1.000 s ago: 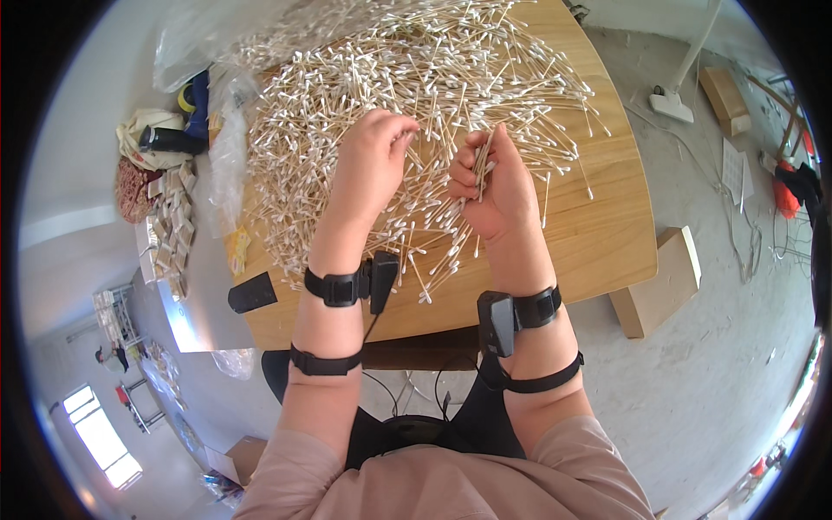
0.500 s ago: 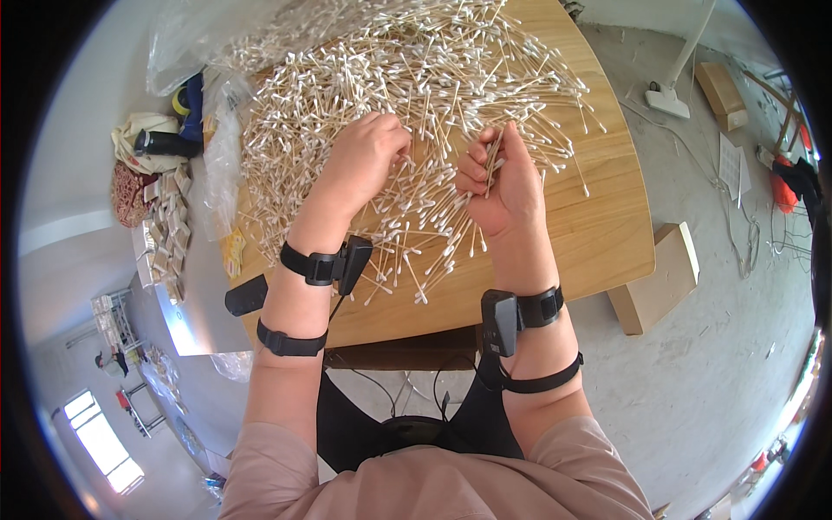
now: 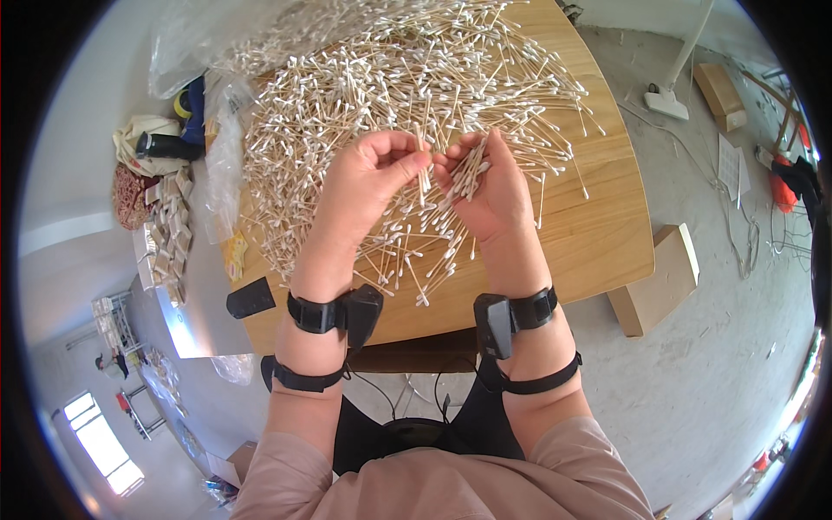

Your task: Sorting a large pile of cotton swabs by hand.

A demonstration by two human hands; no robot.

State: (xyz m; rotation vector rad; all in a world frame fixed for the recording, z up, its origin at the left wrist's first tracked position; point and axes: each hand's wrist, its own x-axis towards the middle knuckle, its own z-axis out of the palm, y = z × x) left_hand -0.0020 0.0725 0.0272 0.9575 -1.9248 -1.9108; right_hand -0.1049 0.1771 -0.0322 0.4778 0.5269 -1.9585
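Swab bundle (image 3: 469,169) in right hand (image 3: 487,192), axis pointing away, upward.

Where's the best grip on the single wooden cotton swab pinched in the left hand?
Grip the thin wooden-stick cotton swab at mid-shaft, coming from the side, probably the right. It stands near upright in the left hand, bare stick showing above the fingers. The right hand holds a bundle of swabs.

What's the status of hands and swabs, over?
Left hand pinching one cotton swab. Right hand gripping a swab bundle. Both raised over the loose swab pile on the wooden table. Nothing obstructing.
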